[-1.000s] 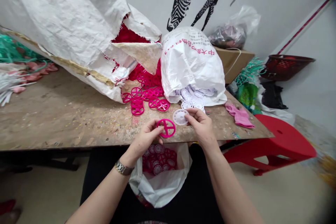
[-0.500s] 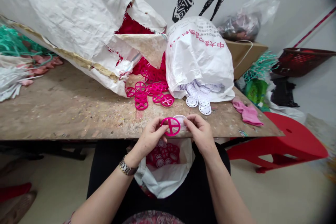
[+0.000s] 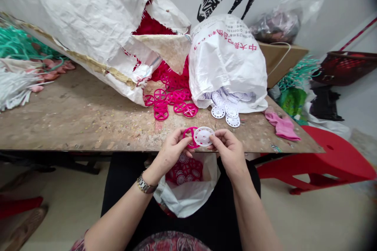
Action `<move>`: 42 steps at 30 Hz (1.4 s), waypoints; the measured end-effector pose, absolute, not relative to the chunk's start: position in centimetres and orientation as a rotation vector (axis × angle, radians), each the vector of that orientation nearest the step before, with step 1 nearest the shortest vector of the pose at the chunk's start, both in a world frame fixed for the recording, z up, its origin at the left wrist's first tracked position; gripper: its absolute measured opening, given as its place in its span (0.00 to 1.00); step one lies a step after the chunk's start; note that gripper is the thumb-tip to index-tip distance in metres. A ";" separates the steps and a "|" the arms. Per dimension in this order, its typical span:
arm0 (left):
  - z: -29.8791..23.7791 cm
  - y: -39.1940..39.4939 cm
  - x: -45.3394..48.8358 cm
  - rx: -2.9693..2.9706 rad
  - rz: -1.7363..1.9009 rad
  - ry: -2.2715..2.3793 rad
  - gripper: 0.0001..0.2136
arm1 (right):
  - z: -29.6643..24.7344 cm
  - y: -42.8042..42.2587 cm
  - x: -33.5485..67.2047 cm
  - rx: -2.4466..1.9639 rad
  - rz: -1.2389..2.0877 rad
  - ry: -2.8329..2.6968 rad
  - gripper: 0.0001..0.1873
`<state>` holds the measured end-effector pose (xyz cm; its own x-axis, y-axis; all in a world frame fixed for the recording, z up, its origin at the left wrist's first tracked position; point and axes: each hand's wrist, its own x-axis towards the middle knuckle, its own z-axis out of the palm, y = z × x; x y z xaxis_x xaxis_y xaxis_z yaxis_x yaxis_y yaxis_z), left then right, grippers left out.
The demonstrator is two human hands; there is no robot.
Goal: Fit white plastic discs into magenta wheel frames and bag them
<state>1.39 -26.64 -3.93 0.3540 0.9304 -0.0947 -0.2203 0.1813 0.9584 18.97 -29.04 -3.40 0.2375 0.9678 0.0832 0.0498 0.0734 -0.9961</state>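
My left hand (image 3: 171, 151) grips a magenta plastic spoked wheel (image 3: 187, 135) at its rim. My right hand (image 3: 230, 153) pinches a white perforated plastic disc (image 3: 204, 136) by its edge. The disc lies against the wheel's face and hides much of it. Both hands are just over the front edge of a worn wooden table (image 3: 73, 121). Below them, a white plastic bag (image 3: 188, 198) on my lap holds several magenta wheels fitted with white discs (image 3: 184, 170). Loose magenta wheels (image 3: 173, 104) and spilled white discs (image 3: 225, 111) lie on the table ahead.
A torn woven sack (image 3: 82, 19) and a white plastic sack (image 3: 226, 60) lie on the table. A pink cloth (image 3: 281, 127) sits at its right edge. A red stool (image 3: 330, 160) stands to the right, with a cardboard box (image 3: 282, 60) behind the table.
The white disc has come from behind the magenta wheel to lie over its face, and my hands have drawn closer together. The whole view has shifted slightly, with the table lower in the picture.
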 end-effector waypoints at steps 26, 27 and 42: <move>-4.3 -27.7 1.1 1.421 0.954 0.797 0.13 | -3.8 -30.5 17.4 -1.370 0.794 -1.383 0.09; -4.3 -27.7 1.1 1.472 0.968 0.817 0.12 | -3.9 -30.7 17.3 -1.374 0.779 -1.396 0.09; -4.5 -27.5 1.1 1.532 0.898 0.877 0.12 | -4.6 -30.3 17.0 -1.396 0.875 -1.245 0.09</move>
<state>1.12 -27.54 -4.52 0.4381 0.8949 0.0847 0.0633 -0.1247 0.9902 16.95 -30.33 -4.59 0.1992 0.9740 0.1084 0.2283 0.0614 -0.9716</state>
